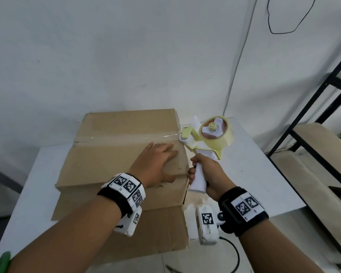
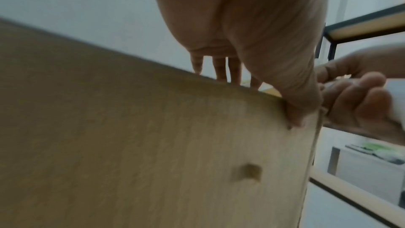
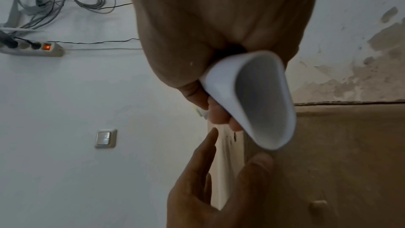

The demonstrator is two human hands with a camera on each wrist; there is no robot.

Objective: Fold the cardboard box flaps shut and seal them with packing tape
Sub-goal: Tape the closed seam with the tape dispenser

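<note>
A brown cardboard box [image 1: 114,154] lies on a white table [image 1: 254,174] with its top flaps folded down. A strip of clear tape [image 1: 136,137] runs along the centre seam. My left hand [image 1: 158,164] lies flat on the near flap by the box's right edge, fingers straight on top and thumb against the near side [image 2: 302,110]. My right hand [image 1: 207,174] grips the white handle [image 3: 258,100] of a pale yellow tape dispenser [image 1: 211,138]. The dispenser's front end sits at the seam's right end, off the box's right edge.
A black-framed shelf unit [image 1: 313,119] with pale boards stands to the right of the table. A black cable [image 1: 234,259] loops below the table's front edge. A power strip [image 3: 32,48] and bundled cables appear in the right wrist view.
</note>
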